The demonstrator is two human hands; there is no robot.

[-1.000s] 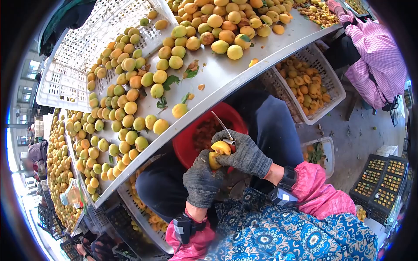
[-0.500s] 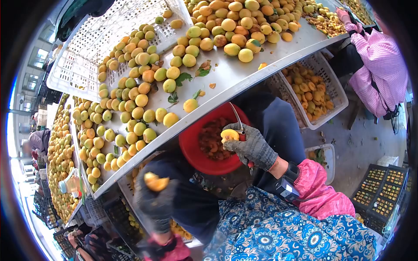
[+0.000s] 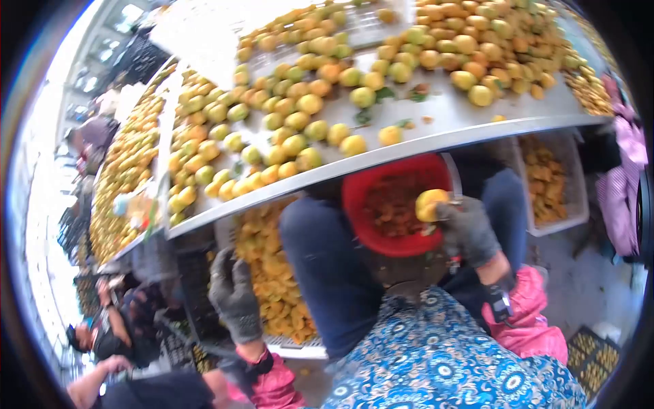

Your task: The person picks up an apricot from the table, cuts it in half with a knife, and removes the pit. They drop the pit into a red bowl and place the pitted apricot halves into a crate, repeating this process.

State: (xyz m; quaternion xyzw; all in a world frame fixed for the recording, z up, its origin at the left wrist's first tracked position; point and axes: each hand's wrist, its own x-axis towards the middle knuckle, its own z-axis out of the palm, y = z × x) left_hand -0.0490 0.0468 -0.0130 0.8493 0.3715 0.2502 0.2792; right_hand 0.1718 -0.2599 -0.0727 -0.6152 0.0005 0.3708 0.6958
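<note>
My left hand [image 3: 235,296], in a grey glove, is held over the left edge of a crate of halved orange fruit [image 3: 276,279], its fingers apart and nothing in them. My right hand [image 3: 469,228], also gloved, grips a yellow-orange fruit piece [image 3: 431,204] and a tool with a curved metal blade [image 3: 453,174]. Both are above the right side of a red basin [image 3: 357,221] that holds reddish-brown pieces. The tool's handle is mostly hidden by the glove.
A metal table [image 3: 436,140] with heaped whole fruit [image 3: 470,44] spans the front. Under it at the right is another crate of halves [image 3: 545,180]. A person in pink checks [image 3: 623,184] is at the right; others are at the left.
My left hand has moved left and no longer holds the fruit piece. The view has swung left, showing more of the left crate. My right hand still holds fruit and tool.
</note>
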